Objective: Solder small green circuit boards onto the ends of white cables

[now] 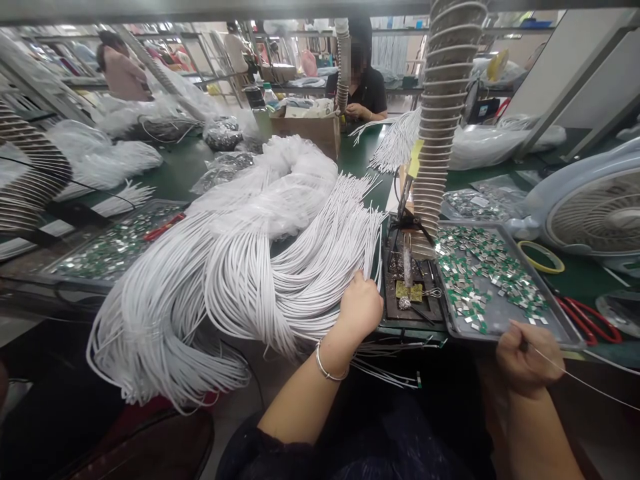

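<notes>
A big bundle of thin white cables [240, 267] lies across the green bench and hangs over its front edge. My left hand [359, 308], with a bracelet on the wrist, is closed among the cable ends at the bundle's right side. My right hand [530, 353] is closed by the front edge of a grey metal tray [560, 320], pinching a thin tool and a single thin cable [585, 381] that trails off to the right. The tray holds several small green circuit boards [480, 273]. Between my hands sits a dark soldering fixture [411, 287].
A ribbed fume hose [443, 113] hangs over the fixture. A white fan [595, 213], a yellow tape roll [541, 256] and red scissors [590, 319] lie at right. Another tray of boards [115, 247] sits at left. A person [365, 87] works across the bench.
</notes>
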Motion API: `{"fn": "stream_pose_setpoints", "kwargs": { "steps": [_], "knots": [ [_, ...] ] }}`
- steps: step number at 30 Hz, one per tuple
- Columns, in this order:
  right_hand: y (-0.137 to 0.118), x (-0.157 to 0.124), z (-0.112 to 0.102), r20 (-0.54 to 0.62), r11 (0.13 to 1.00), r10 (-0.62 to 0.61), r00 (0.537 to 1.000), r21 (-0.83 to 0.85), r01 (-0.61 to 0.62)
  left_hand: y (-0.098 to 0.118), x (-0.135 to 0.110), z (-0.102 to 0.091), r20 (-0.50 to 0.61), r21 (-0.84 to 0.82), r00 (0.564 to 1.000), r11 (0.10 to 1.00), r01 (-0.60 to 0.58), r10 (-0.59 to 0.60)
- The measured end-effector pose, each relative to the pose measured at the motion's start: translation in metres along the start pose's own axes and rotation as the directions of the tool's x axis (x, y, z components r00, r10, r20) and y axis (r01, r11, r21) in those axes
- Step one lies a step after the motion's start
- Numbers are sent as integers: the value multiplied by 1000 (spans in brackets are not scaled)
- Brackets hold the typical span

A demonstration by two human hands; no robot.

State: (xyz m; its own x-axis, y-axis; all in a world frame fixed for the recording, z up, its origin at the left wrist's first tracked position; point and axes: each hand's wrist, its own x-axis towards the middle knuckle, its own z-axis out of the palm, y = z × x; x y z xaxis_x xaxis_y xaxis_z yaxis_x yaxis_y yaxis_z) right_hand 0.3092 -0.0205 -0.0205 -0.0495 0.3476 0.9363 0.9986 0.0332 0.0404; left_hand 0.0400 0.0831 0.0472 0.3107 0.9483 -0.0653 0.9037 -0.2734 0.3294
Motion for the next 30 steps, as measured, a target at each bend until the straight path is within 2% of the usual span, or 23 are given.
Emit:
{"fn": "stream_pose_setpoints", "kwargs": {
  "steps": [6,12,15,19,25,27,28,29,30],
  "knots": [
    [-5,5,-6,78,998,37,996,44,-40,-3,-2,1,-6,-66,999,997,-36,36],
    [-10,14,-9,96,986,37,995,156,-52,-6,-2,11,-144,-244,989,970,6,-42],
    [-11,14,-11,119,977,63,991,198,-86,-9,-4,13,-262,-360,958,933,17,-118],
    [-15,14,-14,148,961,133,980,222,-163,-13,-6,13,-381,-529,891,848,7,-245],
    [-28,27,-20,265,927,245,933,219,-305,-17,-10,14,-370,-785,844,616,-60,-389],
    [-31,33,-21,320,919,270,908,197,-343,-16,-17,13,-396,-841,816,524,-136,-422],
    [-32,36,-21,354,910,289,889,186,-370,-15,-21,13,-429,-883,794,384,-268,-432],
    [-32,39,-21,395,899,310,865,176,-402,-14,-26,13,-448,-892,792,263,-367,-414],
    [-32,42,-21,438,886,326,838,168,-433,-12,-32,13,-471,-882,799,191,-431,-373]
  ]
}}
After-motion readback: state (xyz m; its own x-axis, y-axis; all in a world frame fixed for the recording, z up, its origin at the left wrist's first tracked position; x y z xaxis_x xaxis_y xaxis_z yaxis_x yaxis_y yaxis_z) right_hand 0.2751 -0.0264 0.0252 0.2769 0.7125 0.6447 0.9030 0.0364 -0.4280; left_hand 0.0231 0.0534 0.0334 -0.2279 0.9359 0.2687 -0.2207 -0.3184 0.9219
